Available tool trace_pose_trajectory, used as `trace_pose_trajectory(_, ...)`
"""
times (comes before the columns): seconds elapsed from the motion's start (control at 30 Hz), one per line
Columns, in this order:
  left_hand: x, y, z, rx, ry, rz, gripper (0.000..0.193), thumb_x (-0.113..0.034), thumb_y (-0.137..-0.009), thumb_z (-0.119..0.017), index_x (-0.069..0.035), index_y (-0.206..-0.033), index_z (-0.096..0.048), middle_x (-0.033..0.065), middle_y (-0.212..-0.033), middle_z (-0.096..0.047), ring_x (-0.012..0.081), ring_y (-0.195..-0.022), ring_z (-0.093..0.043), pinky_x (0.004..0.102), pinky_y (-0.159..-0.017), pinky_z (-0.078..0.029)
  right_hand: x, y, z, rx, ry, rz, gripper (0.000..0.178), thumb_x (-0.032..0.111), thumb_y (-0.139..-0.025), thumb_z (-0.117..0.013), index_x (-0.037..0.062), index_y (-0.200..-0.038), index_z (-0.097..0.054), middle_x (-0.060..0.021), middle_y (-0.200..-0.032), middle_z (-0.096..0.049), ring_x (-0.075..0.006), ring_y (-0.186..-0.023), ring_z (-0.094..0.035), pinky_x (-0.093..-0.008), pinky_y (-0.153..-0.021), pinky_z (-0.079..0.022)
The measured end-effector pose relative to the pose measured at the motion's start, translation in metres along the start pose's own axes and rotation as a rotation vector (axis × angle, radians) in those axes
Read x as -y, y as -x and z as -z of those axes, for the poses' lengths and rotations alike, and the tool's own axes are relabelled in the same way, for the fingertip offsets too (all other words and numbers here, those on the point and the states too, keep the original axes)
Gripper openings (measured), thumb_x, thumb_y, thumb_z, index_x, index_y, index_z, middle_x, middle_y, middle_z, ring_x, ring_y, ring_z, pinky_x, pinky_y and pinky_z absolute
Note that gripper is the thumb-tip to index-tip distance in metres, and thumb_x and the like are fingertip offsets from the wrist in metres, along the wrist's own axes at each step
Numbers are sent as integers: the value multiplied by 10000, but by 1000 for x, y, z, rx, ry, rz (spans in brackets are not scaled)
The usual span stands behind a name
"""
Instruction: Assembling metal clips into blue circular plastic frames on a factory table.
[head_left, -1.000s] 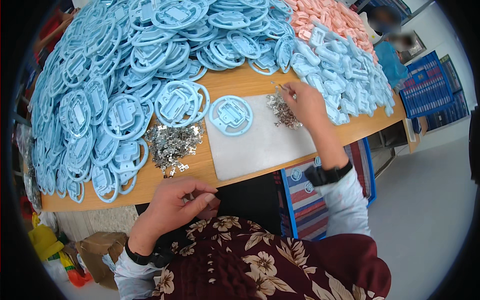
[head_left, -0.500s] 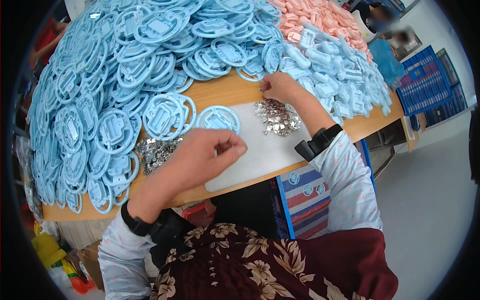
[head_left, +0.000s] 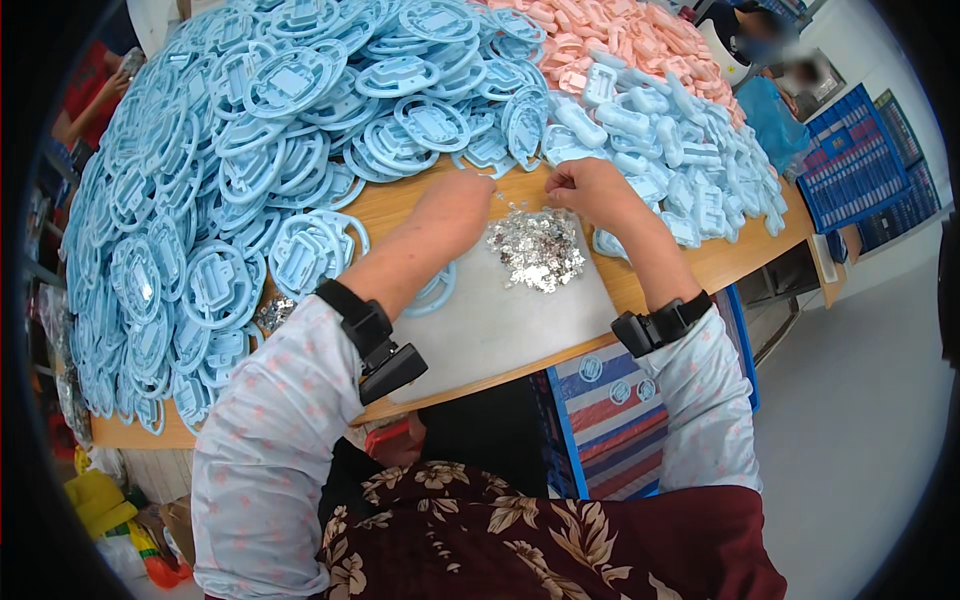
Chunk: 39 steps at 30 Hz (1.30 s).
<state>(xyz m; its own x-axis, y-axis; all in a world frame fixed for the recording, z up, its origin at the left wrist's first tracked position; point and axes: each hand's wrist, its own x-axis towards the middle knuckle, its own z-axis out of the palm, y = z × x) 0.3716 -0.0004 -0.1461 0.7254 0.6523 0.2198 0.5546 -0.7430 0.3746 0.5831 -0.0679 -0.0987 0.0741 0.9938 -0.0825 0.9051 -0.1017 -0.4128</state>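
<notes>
A pile of small shiny silver metal pieces (head_left: 540,250) lies on a pale sheet (head_left: 480,345) on the wooden table. Behind its left edge is my left hand (head_left: 458,208), back upward, with the fingers curled and their tips mostly hidden. My right hand (head_left: 592,190) is at the pile's far right side, thumb and fingers drawn together; anything between them is too small to make out. Under my left forearm, a light-blue ring-shaped plastic part (head_left: 437,292) shows only partly. A second heap of silver pieces (head_left: 274,313) sits left of that forearm.
A high mound of light-blue ring-shaped parts (head_left: 290,80) fills the table's left and back. Light-blue oblong parts (head_left: 690,150) and pink parts (head_left: 630,45) are heaped at the right. Below the table edge stands a blue-framed bin with striped lining (head_left: 610,430). Other people are beyond the table.
My left hand has moved away from me and right, from over the sheet to the far side of the silver pile. My right hand has shifted slightly right. The view has shifted a little.
</notes>
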Motion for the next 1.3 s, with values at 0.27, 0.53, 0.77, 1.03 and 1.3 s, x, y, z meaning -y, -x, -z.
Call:
trace_pose_trajectory(0.27,0,-21,-5,152,99,121,175,-167,-834,-670,-89,-977,-732,129,-928,-721,323,-921,-681,438,-814,-532,-27,-34,-30,20,237,5,162,144,-735,-747,41,-859,-725,-119,-805,-715,-250,-741,-676,-361,-691,-526)
trace_pose_trajectory(0.53,-2,-31,-19,45,130,80,141,-224,-813,-706,-98,-876,-715,124,-817,-700,312,-803,-668,426,-733,-515,1,-38,-21,177,30,-23,149,158,-745,-725,26,-813,-723,-96,-733,-697,-184,-664,-645,-327,-639,-510)
trace_pose_trajectory(0.77,-10,-31,-21,133,71,113,171,-244,-834,-691,-76,-835,-721,144,-745,-679,318,-715,-658,423,-673,-507,-1,-35,-21,226,-131,-68,158,157,-774,-700,19,-846,-729,-63,-711,-677,-125,-640,-609,-285,-592,-487)
trace_pose_trajectory(1.03,3,-17,18,175,322,99,197,-170,-842,-656,-37,-975,-714,122,-859,-717,266,-768,-674,348,-722,-519,-16,-7,5,135,-203,-38,151,110,-807,-676,8,-912,-714,-39,-783,-694,-113,-704,-618,-276,-645,-498)
trace_pose_trajectory(1.3,3,-16,-7,21,154,109,300,-182,-799,-739,-11,-1042,-699,153,-936,-717,292,-875,-683,387,-795,-526,-31,-13,-21,-20,0,6,174,123,-771,-751,14,-900,-711,-109,-812,-714,-211,-727,-666,-322,-685,-522)
